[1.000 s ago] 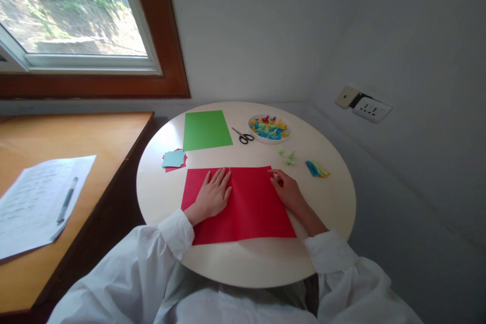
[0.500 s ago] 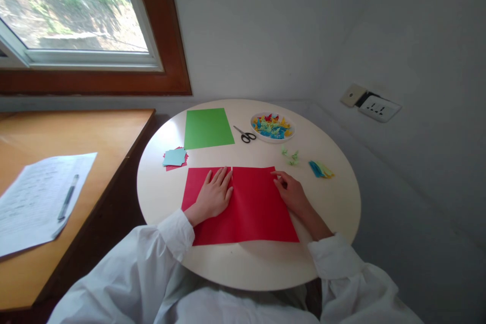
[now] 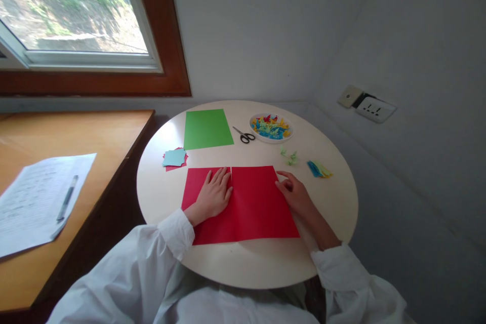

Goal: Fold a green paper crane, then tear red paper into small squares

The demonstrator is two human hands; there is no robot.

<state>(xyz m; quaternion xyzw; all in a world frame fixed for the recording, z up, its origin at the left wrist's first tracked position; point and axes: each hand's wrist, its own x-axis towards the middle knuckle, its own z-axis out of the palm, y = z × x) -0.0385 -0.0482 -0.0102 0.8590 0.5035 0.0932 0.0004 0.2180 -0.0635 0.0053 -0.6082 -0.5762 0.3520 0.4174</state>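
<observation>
A large sheet of red paper (image 3: pixel 254 202) lies across the front of the round table, with a crease down its middle. At the crease's far end shows a narrow pale slit. My left hand (image 3: pixel 213 195) rests flat on the paper's left half, fingers stretched toward the far edge and next to the crease. My right hand (image 3: pixel 294 193) is at the paper's right edge near the far corner, thumb and fingers closed on that edge. The paper's near edge is slightly raised at the crease.
On the round table (image 3: pixel 159 197) lie green paper (image 3: pixel 208 129), black-handled scissors (image 3: pixel 246 136), small blue and red paper pieces (image 3: pixel 174 157), pale green folded bits (image 3: pixel 290 157) and blue-yellow strips (image 3: pixel 319 169). A white dish (image 3: pixel 271 140) holds colourful paper pieces. A wooden desk (image 3: pixel 114 136) stands left.
My right hand has shifted a little to the right along with the paper's right edge. The slit at the crease's far end has become longer. My left hand has stayed in place.
</observation>
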